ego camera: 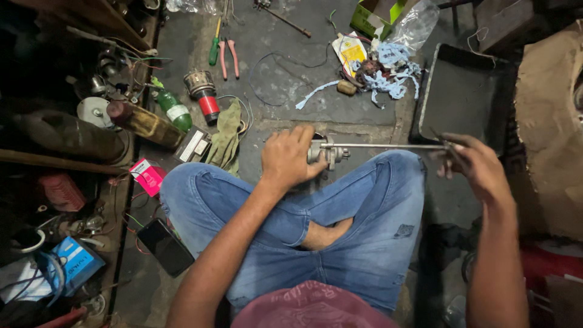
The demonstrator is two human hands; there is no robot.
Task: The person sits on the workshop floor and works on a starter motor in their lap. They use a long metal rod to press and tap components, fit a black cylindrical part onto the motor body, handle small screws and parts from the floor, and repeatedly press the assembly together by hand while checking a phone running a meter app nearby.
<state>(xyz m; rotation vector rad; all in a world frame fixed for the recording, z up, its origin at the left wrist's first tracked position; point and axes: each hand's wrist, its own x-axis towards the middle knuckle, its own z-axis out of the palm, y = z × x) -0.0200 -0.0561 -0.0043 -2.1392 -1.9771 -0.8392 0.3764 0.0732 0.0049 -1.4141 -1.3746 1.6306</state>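
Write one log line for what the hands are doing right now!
left hand: grips small metal motor part | right hand: holds far end of long metal rod | setting: seated cross-legged on floor, black tray beyond

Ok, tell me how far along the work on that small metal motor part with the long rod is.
Done: tools are laid out on the floor, including the pink-handled pliers and green screwdriver. In hand: the left hand grips the small metal motor part over the knee, while the right hand holds the far end of its long rod. Left: rod and part are not yet separated.
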